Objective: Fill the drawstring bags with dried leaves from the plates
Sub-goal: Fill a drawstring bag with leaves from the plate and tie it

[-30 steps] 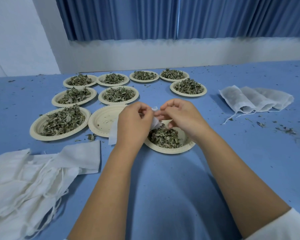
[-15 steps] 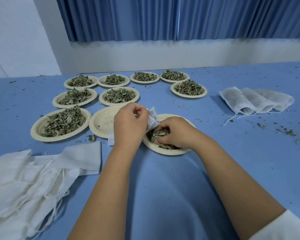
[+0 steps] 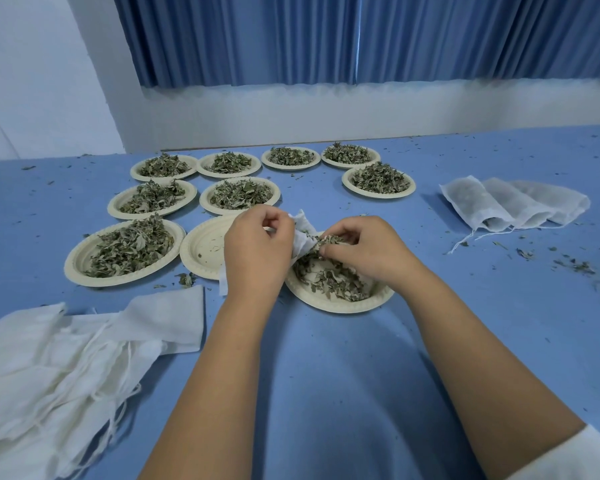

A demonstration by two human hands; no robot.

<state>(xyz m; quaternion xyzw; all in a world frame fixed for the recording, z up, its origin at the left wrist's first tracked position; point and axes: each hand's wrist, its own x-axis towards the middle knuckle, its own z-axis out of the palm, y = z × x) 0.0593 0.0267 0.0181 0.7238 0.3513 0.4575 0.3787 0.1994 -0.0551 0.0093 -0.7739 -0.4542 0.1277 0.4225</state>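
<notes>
- The left hand (image 3: 257, 251) has its fingers curled and pinches the rim of a white drawstring bag (image 3: 303, 233). It holds the mouth of the bag up, and the rest of the bag hangs down behind the hand.
- The right hand (image 3: 368, 247) pinches a clump of dried leaves (image 3: 329, 241) between thumb and fingertips, right at the mouth of the bag and touching the cloth.
- Both hands are above the near plate (image 3: 336, 307), which lies on the blue table (image 3: 326, 393) and has loose leaves (image 3: 329, 278) on it.
- Just to the left of it lies an empty plate (image 3: 205, 244) with only a few crumbs. The left hand partly hides it.
- Eight more plates (image 3: 378, 196) are heaped with leaves — one at the left of the empty plate, the others further back in rows.
- At the right, well apart from the plates, three white bags (image 3: 471, 199) lie side by side and overlap. Dark leaves show through the nearest one.
- At the near left lies a pile of flat bags (image 3: 49, 358) with tangled strings.
- Small bits of leaf are scattered over the table, mostly at the right.
</notes>
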